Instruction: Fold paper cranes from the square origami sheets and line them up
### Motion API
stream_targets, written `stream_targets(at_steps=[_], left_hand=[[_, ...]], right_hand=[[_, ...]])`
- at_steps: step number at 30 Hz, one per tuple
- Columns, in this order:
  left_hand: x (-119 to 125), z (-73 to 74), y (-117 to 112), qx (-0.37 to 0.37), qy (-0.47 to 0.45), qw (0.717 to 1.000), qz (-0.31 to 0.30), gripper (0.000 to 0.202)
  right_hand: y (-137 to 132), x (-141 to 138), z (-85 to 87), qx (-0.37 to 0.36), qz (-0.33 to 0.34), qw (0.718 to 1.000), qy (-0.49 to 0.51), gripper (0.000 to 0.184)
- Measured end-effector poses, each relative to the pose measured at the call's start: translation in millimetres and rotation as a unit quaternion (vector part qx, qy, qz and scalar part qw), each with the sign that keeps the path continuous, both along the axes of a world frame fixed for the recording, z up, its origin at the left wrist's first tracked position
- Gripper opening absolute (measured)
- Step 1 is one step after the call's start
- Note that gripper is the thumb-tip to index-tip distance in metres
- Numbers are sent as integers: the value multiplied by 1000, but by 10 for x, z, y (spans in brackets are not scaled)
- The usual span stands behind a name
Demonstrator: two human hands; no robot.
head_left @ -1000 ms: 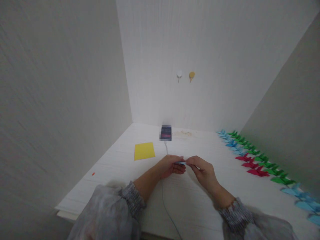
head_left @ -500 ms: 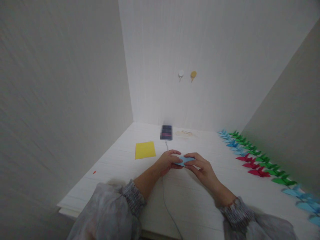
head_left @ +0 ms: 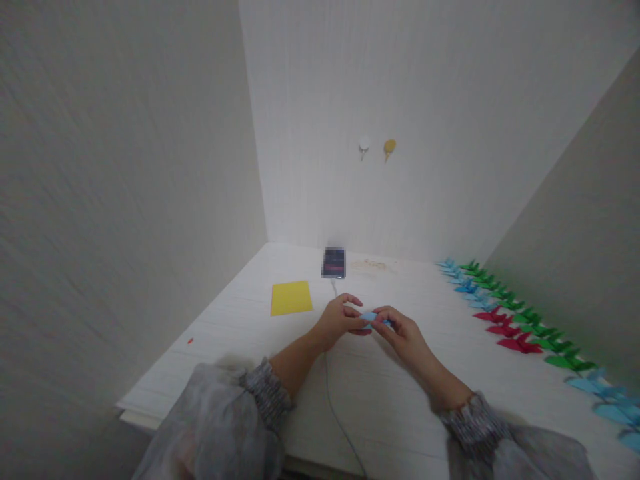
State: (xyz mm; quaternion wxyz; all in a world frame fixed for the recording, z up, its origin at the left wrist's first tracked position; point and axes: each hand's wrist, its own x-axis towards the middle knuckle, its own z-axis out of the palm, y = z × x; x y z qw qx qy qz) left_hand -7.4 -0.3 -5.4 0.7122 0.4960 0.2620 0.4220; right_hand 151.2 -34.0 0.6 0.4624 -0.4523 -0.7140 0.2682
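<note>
A small piece of folded light-blue paper point(head_left: 369, 317) is held between my two hands above the middle of the table. My left hand point(head_left: 340, 321) pinches its left side, with the index finger raised. On the right side, my right hand point(head_left: 401, 329) grips the paper between thumb and fingertips. The fingers cover part of the paper, so its exact folded shape is hidden. Left of my hands lies a flat stack or sheet of yellow square paper point(head_left: 291, 298).
A phone-like device point(head_left: 334, 262), blurred out, lies behind my hands with a white cable point(head_left: 331, 400) running to the front edge. Rows of folded paper cranes point(head_left: 520, 343) in blue, green and red line the right side. A small orange scrap point(head_left: 190, 341) lies at left. Two hooks point(head_left: 389, 147) hang on the wall.
My right fingers have curled closer and now pinch the blue paper's right end. Less of the paper shows. My left hand stays nearly in place.
</note>
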Motion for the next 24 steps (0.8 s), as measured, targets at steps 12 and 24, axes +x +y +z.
stream_targets(at_steps=[12, 24], left_hand=[[2, 40, -15, 2, 19, 1000, -1, 44], [14, 62, -27, 28, 38, 999, 17, 44]], right_hand=[[18, 25, -8, -76, -20, 995, 65, 16], [-18, -3, 53, -88, -19, 990, 107, 16]])
